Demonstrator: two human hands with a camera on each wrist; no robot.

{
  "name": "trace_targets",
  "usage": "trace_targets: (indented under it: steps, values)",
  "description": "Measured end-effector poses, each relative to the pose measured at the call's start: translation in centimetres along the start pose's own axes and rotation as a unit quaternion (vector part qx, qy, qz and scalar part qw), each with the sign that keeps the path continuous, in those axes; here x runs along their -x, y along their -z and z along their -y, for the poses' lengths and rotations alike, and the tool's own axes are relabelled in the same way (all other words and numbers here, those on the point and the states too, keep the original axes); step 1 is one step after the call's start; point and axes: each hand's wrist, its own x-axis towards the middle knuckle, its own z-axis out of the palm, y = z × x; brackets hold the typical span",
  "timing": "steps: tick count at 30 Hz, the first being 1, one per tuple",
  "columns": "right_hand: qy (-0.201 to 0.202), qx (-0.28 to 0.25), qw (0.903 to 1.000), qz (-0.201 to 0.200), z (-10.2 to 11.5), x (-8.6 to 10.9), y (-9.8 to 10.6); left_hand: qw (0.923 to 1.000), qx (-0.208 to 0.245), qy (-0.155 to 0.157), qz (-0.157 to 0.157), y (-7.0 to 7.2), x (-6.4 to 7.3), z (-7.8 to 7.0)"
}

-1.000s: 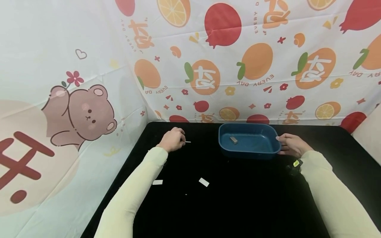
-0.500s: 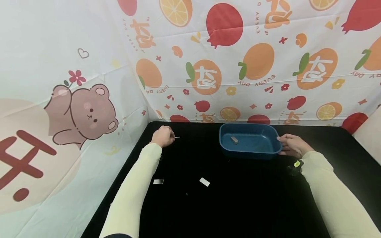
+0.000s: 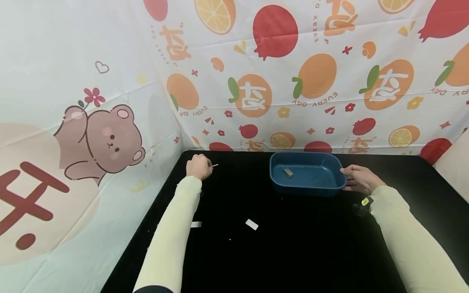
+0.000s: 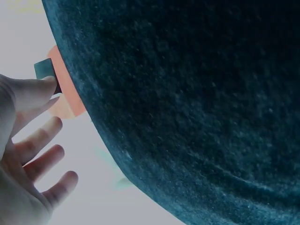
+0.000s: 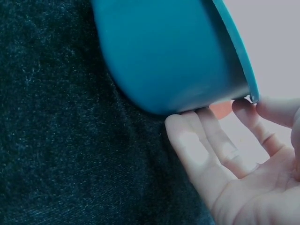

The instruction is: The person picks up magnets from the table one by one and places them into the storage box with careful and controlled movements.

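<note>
Left hand point(image 3: 199, 166) pinches a tile point(image 4: 44, 69) over the table's point(image 3: 300, 244) far left; right hand point(image 3: 360, 178) grips the right rim of the bin point(image 3: 315, 176). Judged risks: slight fingertip hold dropping the tile; a tug shifting the bin.

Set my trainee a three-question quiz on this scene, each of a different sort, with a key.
1. True or false: the right hand is holding one end of the blue tub.

2. Multiple choice: what lies inside the tub?
A) a peeled orange
B) a small grey block
C) a folded cloth

3. Short answer: what is the left hand doing?

Key:
1. True.
2. B.
3. It pinches a small flat piece, away from the tub.
</note>
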Motion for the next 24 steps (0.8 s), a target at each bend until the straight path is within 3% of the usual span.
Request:
trace_targets:
  steps: [16,24]
  values:
    - [0.002,0.023,0.9997,-0.003,0.1,0.0,-0.1,0.9990,0.042,0.017,-0.005,0.2,-0.3,-0.8]
    - [0.003,0.023,0.9997,-0.006,0.1,0.0,-0.2,0.9984,0.049,0.001,-0.029,0.7,-0.7,-2.1]
